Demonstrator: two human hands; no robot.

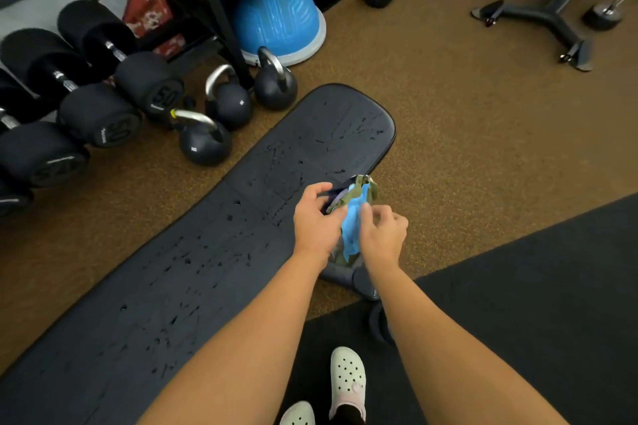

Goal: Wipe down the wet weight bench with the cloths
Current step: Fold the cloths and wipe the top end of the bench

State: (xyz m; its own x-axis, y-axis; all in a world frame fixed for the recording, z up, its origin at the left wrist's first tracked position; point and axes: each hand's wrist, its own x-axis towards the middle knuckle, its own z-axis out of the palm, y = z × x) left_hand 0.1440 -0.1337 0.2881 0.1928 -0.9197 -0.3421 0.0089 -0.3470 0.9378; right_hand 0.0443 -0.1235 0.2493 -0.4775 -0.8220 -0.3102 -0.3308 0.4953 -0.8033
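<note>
A long black weight bench (pixel 214 252) runs diagonally from lower left to upper middle, its pad dotted with water drops. Over its right edge I hold a bundle of cloths (pixel 352 217): a blue one in front, an olive-green one and a dark one behind. My left hand (pixel 316 217) grips the bundle from the left side. My right hand (pixel 383 231) pinches the blue cloth from the right. Both hands hover just above the pad's edge.
Black dumbbells (pixel 93 103) and several kettlebells (pixel 228 103) crowd the floor left of the bench. A blue half-ball trainer (pixel 279 21) sits by a black rack. Another bench's base (pixel 542 21) stands at top right. A black mat (pixel 535 286) and my shoes (pixel 347 379) lie below.
</note>
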